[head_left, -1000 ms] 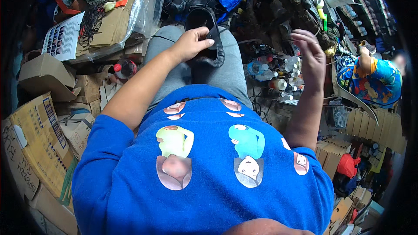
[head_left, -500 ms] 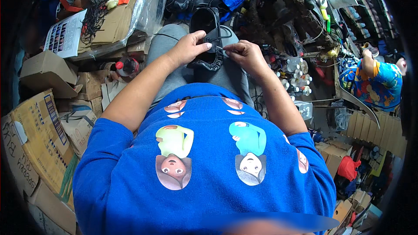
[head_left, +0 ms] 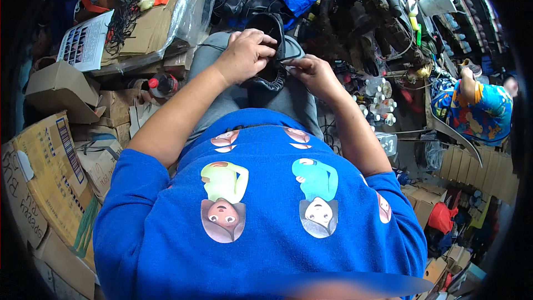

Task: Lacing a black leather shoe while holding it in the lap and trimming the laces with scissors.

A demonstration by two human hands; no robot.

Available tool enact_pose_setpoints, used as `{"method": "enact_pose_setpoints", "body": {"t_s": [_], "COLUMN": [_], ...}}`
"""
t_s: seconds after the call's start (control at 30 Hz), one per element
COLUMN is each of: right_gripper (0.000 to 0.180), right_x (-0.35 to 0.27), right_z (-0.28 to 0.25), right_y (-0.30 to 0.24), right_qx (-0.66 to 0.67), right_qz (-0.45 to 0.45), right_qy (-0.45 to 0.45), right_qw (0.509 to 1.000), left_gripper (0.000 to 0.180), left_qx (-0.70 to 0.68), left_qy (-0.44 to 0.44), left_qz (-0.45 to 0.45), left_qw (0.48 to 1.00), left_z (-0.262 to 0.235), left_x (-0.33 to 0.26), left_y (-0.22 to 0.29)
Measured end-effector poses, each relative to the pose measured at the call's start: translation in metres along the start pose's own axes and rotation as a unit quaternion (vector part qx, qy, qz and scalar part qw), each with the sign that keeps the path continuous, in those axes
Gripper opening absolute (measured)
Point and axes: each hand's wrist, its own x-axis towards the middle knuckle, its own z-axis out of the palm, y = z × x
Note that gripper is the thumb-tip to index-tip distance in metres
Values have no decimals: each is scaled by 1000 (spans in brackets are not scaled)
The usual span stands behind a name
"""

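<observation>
Though boxes (head_left: 62,90) and bottles (head_left: 380,104) crowd round, left grip (head_left: 243,58) holds a black shoe (head_left: 268,84), right grip (head_left: 318,75) pinching.

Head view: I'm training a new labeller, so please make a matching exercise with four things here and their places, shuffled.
Things
1. Black shoe
2. Red-capped bottle
3. Printed sheet
4. Red bundle

Places
A. Lower right, beside cardboard boxes
B. Upper left, next to tangled black cords
C. At the left hand and right hand
D. Just left of the gray trousers

Pairs: 1-C, 2-D, 3-B, 4-A
</observation>
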Motion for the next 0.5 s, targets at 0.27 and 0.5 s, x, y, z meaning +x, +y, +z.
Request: {"method": "enact_pose_setpoints", "body": {"t_s": [0.27, 0.5], "right_gripper": [36, 60], "right_x": [6, 11], "right_z": [7, -2], "right_y": [-11, -28], "right_qx": [-2, -209], "right_qz": [13, -155], "right_qy": [70, 124], "right_qw": [997, 958], "left_gripper": [17, 14], "left_qx": [32, 131], "left_qy": [3, 13], "left_qz": [7, 115], "left_qw": [999, 985], "left_z": [10, -7], "left_x": [14, 18], "left_y": [4, 24]}}
